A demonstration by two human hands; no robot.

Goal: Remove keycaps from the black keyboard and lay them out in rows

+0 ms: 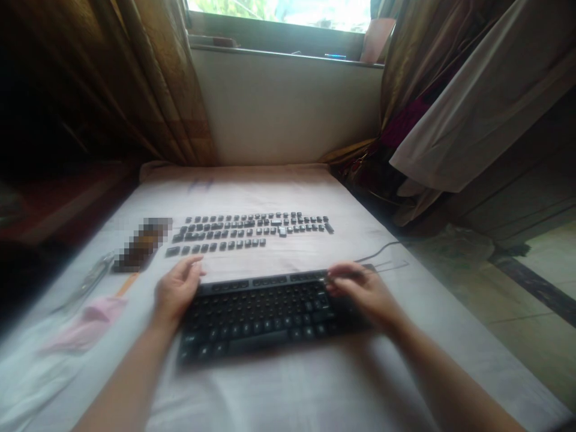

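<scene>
A black keyboard (270,312) lies before me on the white cloth, with many keycaps off its upper rows and several still on in the lower rows. At its upper left corner, my left hand (177,291) is curled against the edge, holding it. Over the upper right part, the fingers of my right hand (355,288) are pinched together; whatever is between them is too small and blurred to make out. Beyond the keyboard, loose black keycaps (231,225) are laid out in rows. One keycap (282,231) looks paler than its neighbours.
A cable (378,249) runs off the keyboard's back right. On the left lie a pixelated dark object (144,246), a pink cloth (90,324) and clear plastic (90,276). Curtains (153,78) flank the window wall; a pale garment (477,108) hangs at right above the tiled floor.
</scene>
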